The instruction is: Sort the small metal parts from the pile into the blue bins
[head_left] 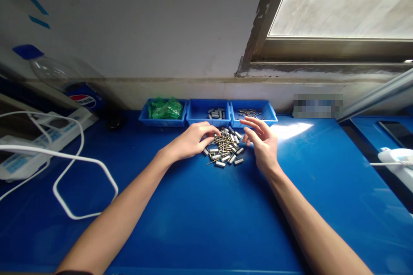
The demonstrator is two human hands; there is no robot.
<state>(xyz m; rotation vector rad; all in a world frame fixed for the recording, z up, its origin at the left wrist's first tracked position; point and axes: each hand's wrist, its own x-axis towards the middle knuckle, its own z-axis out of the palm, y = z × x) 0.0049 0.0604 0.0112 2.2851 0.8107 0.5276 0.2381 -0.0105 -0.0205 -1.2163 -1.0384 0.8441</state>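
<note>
A mixed pile of hexagonal metal standoffs (220, 164) and thin brass-coloured, screw-like pins (225, 141) lies on the blue tabletop. At the pile's left edge is my left hand (195, 138), its fingers curved over the pieces and the thumb apart from them; nothing shows between them. My right hand (265, 144) hovers at the right of the pile, fingers spread and holding nothing visible. Behind the pile, three blue bins stand side by side. The left bin (163, 123) holds green plastic bags (165, 108), the middle bin (196, 121) standoffs, the right bin (270, 109) thin pins.
Along the left side of the table (206, 223) lie a white power strip (41, 146) and a looping white cable (109, 176). A Pepsi bottle (85, 96) leans near the wall. At the right are a phone-like dark slab (396, 132) and a white object (398, 161) with a cord.
</note>
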